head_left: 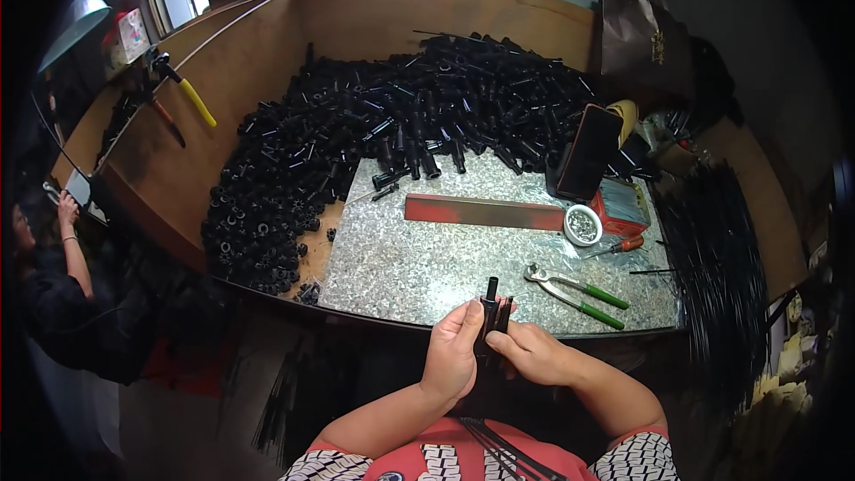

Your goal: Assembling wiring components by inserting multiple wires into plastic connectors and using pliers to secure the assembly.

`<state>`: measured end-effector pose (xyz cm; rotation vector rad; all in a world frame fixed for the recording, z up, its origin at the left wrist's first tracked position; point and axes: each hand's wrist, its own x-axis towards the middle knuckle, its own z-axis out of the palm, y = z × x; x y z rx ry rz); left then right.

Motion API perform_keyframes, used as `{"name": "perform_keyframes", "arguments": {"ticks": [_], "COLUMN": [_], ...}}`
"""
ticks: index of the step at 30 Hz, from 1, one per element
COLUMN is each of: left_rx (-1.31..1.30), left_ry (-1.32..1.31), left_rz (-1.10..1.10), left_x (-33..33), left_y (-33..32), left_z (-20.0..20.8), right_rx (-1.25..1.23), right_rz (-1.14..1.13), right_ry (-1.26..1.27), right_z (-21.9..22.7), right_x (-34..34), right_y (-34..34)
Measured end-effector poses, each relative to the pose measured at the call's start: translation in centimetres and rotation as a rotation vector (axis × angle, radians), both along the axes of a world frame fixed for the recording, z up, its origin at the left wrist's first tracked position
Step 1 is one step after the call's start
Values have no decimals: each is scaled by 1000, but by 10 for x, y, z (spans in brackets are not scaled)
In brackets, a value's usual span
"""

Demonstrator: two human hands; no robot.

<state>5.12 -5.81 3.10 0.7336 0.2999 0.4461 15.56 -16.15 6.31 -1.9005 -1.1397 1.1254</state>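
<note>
Grip clamped: our L hand point(454, 343) on black tube point(492, 289), R hand point(534, 353) on dark strips point(505, 309) beside it; we'd prob. best hold both steady & aligned.

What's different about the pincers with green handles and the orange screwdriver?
The pincers have two green handles, but the screwdriver has just one orange handle. The pincers look bigger; the screwdriver looks smaller. The screwdriver lies closer to the little white bowl, and the pincers lie farther from it. Both rest on the speckled slab with their handles toward the right.
</note>
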Motion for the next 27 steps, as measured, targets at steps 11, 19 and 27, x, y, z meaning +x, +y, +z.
{"name": "perform_keyframes", "arguments": {"ticks": [11, 19, 27], "left_rx": [-152, -203, -75], "left_ry": [-70, -155, -108], "left_rz": [-188, -296, -216], "left_x": [0, 0, -2], "left_y": [20, 36, 22], "left_z": [-9, -17, -11], "right_rx": [-83, 75, 55], "right_rz": [355, -80, -139], "right_ry": [-259, -466, -1087], "right_z": [32, 73, 6], "right_x": [18, 97, 185], "right_y": [2, 47, 123]}}
